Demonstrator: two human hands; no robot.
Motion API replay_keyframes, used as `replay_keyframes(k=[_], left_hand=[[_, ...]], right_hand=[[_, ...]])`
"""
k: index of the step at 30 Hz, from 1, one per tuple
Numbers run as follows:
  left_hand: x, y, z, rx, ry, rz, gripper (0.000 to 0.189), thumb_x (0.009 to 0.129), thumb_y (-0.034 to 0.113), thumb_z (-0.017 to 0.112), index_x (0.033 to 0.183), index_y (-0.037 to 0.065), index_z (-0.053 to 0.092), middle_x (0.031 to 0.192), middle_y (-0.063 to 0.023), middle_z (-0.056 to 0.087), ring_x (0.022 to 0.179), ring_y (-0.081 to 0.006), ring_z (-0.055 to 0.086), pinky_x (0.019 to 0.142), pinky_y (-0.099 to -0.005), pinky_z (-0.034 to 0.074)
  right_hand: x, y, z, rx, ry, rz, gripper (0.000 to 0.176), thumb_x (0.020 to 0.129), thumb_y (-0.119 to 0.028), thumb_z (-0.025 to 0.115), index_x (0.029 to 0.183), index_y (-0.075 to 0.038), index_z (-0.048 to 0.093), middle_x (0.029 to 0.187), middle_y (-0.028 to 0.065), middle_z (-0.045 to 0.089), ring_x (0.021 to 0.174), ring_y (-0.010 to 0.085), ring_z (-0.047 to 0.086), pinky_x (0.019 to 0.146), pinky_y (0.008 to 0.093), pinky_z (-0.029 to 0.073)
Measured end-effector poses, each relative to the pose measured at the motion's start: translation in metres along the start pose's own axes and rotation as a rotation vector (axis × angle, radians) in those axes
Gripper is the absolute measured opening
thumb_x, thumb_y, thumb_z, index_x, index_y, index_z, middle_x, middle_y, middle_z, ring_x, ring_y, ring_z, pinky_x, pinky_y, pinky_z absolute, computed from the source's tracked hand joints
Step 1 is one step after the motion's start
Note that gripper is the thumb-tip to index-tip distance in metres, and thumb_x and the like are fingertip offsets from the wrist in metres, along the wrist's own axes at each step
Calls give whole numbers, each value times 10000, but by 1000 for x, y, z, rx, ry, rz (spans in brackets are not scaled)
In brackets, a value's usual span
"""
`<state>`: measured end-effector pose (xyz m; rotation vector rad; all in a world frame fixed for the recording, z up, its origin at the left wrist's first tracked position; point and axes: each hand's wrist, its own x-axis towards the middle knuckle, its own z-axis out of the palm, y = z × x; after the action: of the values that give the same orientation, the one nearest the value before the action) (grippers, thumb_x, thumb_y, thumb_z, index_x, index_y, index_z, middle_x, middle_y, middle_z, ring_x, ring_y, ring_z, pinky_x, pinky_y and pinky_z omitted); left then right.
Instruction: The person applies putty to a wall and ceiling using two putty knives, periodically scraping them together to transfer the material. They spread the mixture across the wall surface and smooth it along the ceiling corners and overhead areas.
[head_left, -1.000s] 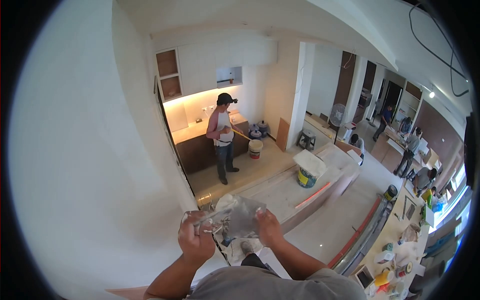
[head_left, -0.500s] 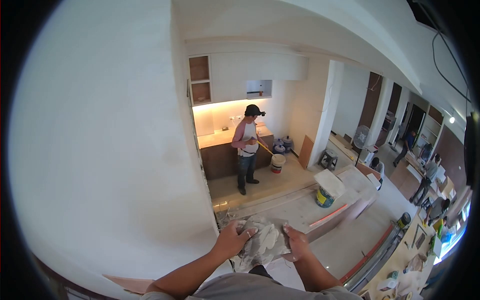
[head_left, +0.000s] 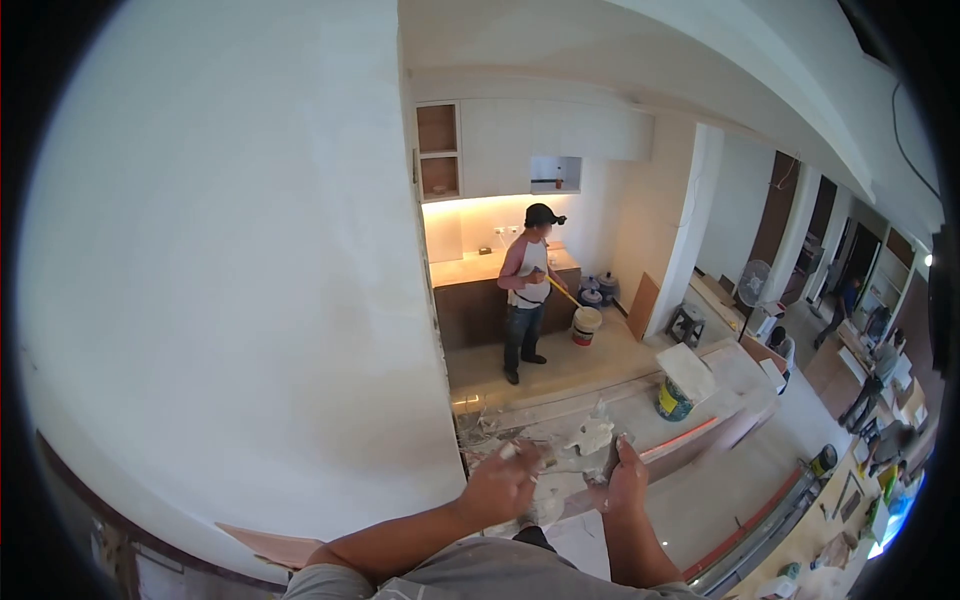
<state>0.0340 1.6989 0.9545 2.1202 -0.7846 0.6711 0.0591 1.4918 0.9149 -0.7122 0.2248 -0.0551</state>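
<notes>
My right hand [head_left: 624, 478] is closed on the edge of a grey putty knife [head_left: 604, 462], its blade smeared with paste. A lump of wet white putty [head_left: 590, 436] sits on the blade and rises to a peak. My left hand [head_left: 500, 482] is to the left of the blade, fingers curled and streaked with white. What those fingers hold is blurred and I cannot make it out. Both hands are in front of my body, above a dusty ledge [head_left: 560, 412]. To my left stands a large white plastered wall [head_left: 250, 300].
A person [head_left: 527, 290] in a cap holds a yellow stick in a white bucket [head_left: 587, 322]. A lidded tub [head_left: 674, 398] and an orange strip [head_left: 680, 434] lie on the ledge. Several people work at the far right near a cluttered table [head_left: 800, 540]. A fan [head_left: 753, 284] stands behind.
My hands have moved apart from the spread putty they both held. The putty is now heaped in a lump near my right hand. My view has turned slightly left.
</notes>
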Motion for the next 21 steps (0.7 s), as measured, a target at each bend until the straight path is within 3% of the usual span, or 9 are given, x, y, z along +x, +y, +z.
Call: replay_keyframes(k=[3, 9, 12, 14, 16, 17, 19, 20, 21], left_hand=[[-22, -5, 13, 186, -111, 139, 568, 709, -2, 635, 1273, 53, 591, 1038, -120, 594, 947, -295, 584, 788, -375, 535], [-37, -29, 4, 275, -398, 130, 548, 765, 51, 590, 1311, 85, 572, 1102, -141, 618, 964, -309, 615, 814, -385, 538], [-47, -31, -7, 297, -475, -106, 462, 757, 37, 608, 1212, 112, 633, 1131, -103, 645, 979, -293, 627, 839, -394, 530], [-50, -39, -41, 307, -443, 117, 398, 760, 32, 593, 1132, 140, 685, 1096, -109, 686, 951, -298, 643, 843, -399, 523], [-65, -37, -87, 113, -466, -201, 306, 754, 30, 601, 1025, 106, 722, 1016, -109, 714, 909, -303, 653, 837, -385, 519], [-70, -32, -110, 119, -438, -203, 222, 742, 22, 620, 937, 52, 722, 946, -138, 717, 861, -321, 652, 822, -383, 515], [-81, -23, -145, 182, -483, -542, 204, 747, 63, 651, 939, 14, 703, 880, -184, 674, 839, -381, 631, 749, -411, 502], [-96, -33, -161, 299, -559, -552, 221, 751, 94, 668, 950, 4, 699, 846, -192, 654, 842, -399, 625, 745, -426, 493], [-112, -41, -171, 357, -597, -708, 254, 753, 112, 679, 978, -5, 693, 922, -221, 660, 882, -409, 626, 770, -436, 491]], right_hand=[[-1, 2, -1, 18, -97, 7, 363, 974, -300, 486, 1232, -52, 550, 1179, 92, 629, 1023, 271, 626, 858, 474, 489], [13, -7, -20, -119, -14, -83, 372, 958, -315, 521, 1218, -52, 567, 1159, 91, 639, 1032, 264, 633, 861, 454, 516], [16, -18, -22, -88, -40, -156, 398, 947, -323, 540, 1238, -54, 569, 1174, 86, 643, 1061, 255, 632, 877, 453, 517], [15, -27, -18, -111, 45, -184, 453, 944, -340, 546, 1286, -42, 550, 1216, 91, 636, 1095, 257, 626, 910, 452, 514], [18, -35, -34, -66, -20, -238, 461, 977, -333, 524, 1288, 7, 531, 1219, 119, 628, 1092, 253, 631, 948, 420, 502], [21, -39, -46, -11, -48, -234, 427, 992, -320, 504, 1274, -2, 541, 1213, 105, 630, 1077, 240, 634, 933, 413, 506], [24, -48, -54, 41, 14, -215, 385, 1005, -287, 480, 1269, -12, 534, 1198, 101, 631, 1060, 239, 639, 917, 393, 511], [28, -48, -62, 27, 42, -204, 378, 1005, -284, 479, 1265, -16, 535, 1197, 100, 633, 1064, 241, 637, 917, 394, 510], [34, -48, -70, 15, 60, -193, 370, 1006, -281, 477, 1261, -20, 536, 1196, 99, 634, 1067, 242, 635, 917, 396, 509]])
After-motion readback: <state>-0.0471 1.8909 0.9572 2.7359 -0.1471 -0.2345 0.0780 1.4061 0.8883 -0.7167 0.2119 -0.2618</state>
